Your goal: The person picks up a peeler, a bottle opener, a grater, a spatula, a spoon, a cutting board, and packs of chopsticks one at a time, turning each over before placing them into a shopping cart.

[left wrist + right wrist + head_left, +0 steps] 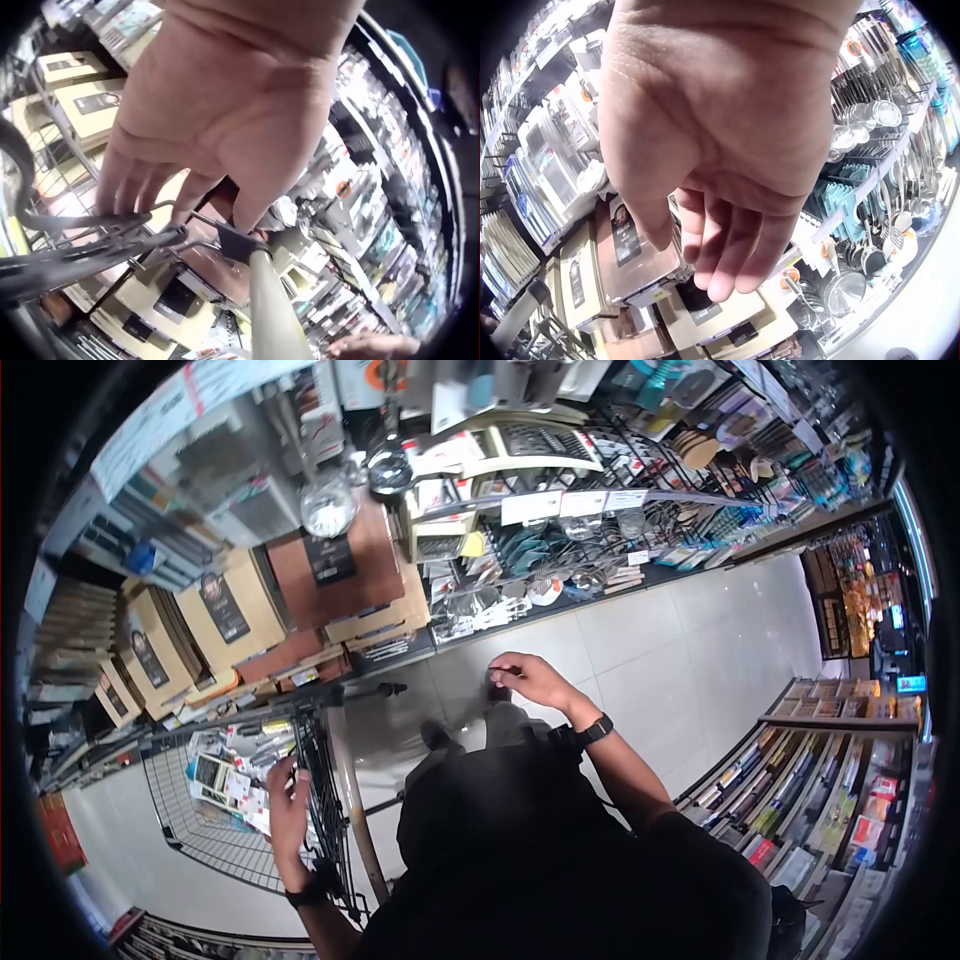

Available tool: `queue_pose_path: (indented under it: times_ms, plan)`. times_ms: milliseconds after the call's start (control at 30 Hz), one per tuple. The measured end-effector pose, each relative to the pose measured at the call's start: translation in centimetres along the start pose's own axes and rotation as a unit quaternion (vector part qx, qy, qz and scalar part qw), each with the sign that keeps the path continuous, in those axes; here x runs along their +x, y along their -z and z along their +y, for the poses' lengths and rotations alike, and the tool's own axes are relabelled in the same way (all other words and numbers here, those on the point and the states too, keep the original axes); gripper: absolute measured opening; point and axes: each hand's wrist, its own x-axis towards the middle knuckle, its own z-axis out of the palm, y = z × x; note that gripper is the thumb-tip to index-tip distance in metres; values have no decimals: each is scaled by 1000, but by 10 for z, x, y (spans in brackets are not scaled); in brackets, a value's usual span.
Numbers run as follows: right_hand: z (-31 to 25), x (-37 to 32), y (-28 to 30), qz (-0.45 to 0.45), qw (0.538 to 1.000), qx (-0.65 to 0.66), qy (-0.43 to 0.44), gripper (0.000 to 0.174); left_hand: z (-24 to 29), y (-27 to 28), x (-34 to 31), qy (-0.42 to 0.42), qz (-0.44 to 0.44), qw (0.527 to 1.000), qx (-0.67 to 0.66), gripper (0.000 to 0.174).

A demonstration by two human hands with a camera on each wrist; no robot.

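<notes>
My left hand (288, 815) hangs over the side of a wire shopping cart (170, 842), its fingers loose and holding nothing. In the left wrist view, the fingers of that hand overlap the cart's wires beside the pale push handle (276, 311). Packaged goods (238, 785) lie inside the cart. My right hand (540, 685) is held out in front of the body, between the body and the shelves. Its fingers bend slightly, and the palm (720, 127) holds nothing in the right wrist view. Brown and tan boards (641, 259) with dark labels show behind it.
A shelf of kitchen goods runs along the front, with ladles (390, 465), spatulas and strainers on hooks. Wooden boards (225, 610) stand at its left part. Another rack of packaged items (790, 800) stands at right. Pale floor tiles (650, 660) lie between them.
</notes>
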Motion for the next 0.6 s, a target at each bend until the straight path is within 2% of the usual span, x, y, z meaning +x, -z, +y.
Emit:
queue_pose_path:
  times_ms: [33,133,167,300,367,400,433,500,533,600]
  plan:
    - [1,7,5,19,1000,0,18,26,18,-10,-2,-32,8,993,111,52]
    - [4,21,23,59,997,17,56,24,26,-45,-5,-35,32,967,251,71]
    - [2,21,30,63,996,19,67,24,12,-52,-7,-46,39,945,321,68]
    - [2,29,63,77,995,29,62,21,13,-61,-7,-76,66,938,332,59]
    - [3,32,80,83,995,14,56,21,24,-63,-6,6,37,944,329,51]
    - [1,31,88,84,994,20,69,21,36,-67,-7,17,76,944,321,42]
    - [2,31,96,83,994,21,75,21,45,-70,-4,16,82,943,322,42]
    - [1,32,110,99,985,131,57,21,66,-74,1,-17,86,952,295,39]
    - [4,36,117,108,982,137,79,21,86,-77,3,-29,90,952,292,36]
    - [2,40,128,109,978,150,98,21,108,-88,4,8,102,959,264,34]
